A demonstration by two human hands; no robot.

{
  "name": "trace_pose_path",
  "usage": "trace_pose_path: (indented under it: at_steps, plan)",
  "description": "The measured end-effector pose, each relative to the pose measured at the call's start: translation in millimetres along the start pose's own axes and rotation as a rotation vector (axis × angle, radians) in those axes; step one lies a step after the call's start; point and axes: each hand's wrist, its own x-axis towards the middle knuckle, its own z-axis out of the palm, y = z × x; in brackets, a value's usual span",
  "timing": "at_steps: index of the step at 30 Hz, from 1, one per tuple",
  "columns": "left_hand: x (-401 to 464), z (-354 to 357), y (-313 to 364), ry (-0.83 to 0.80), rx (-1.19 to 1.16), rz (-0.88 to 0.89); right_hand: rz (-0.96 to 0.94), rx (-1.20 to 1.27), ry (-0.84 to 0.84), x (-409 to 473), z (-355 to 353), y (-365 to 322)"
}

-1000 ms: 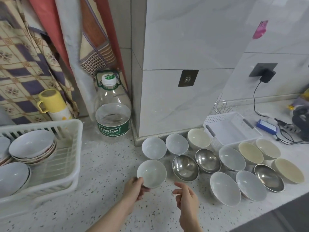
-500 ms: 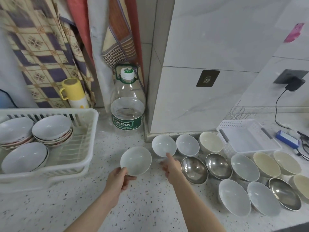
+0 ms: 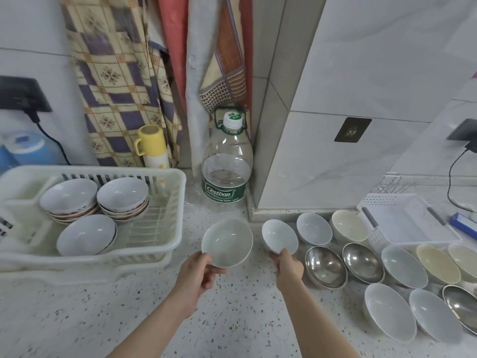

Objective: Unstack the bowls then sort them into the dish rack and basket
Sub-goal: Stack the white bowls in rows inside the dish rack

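Observation:
My left hand (image 3: 197,271) grips the near rim of a white bowl (image 3: 227,242), held above the counter just right of the white dish rack (image 3: 165,250). My right hand (image 3: 287,266) pinches the near rim of a smaller white bowl (image 3: 280,236) and tilts it up. Several white bowls (image 3: 122,193) are stacked inside the rack. More white bowls, cream bowls and steel bowls (image 3: 325,266) sit spread out on the counter to the right. A white perforated basket (image 3: 405,218) lies at the back right, with nothing in it.
A large clear water bottle (image 3: 227,166) stands against the wall corner behind the held bowl. A yellow flask (image 3: 152,147) is behind the rack. Patterned cloths hang above. A black cable and a blue box (image 3: 463,224) lie at the far right.
My left hand has carried its bowl leftward toward the rack. My right hand reached forward and took hold of the smaller white bowl. The view has swung left.

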Motion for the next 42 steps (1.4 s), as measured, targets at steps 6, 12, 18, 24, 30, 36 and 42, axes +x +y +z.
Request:
trace_pose_path:
  at_steps: [6,12,18,24,30,36,42]
  plan:
    - [-18,-31,33,-0.025,-0.074,0.06,-0.042,0.138,-0.021,-57,17,1]
    - [-40,-81,74,-0.053,-0.208,0.187,-0.189,0.152,-0.12,-122,62,-13]
    - [-54,-155,106,0.032,-0.347,0.292,-0.426,-0.041,-0.31,-171,119,-1]
    - [-60,-245,126,0.221,-0.259,0.391,-0.604,-0.331,-0.481,-206,171,35]
    - [-60,-307,141,0.391,-0.064,0.502,-0.691,-0.567,-0.493,-227,221,72]
    - [-41,-330,152,0.506,0.04,0.497,-0.885,-0.873,-0.467,-237,249,89]
    - [-20,-338,150,0.522,0.018,0.485,-0.926,-0.959,-0.471,-234,258,96]
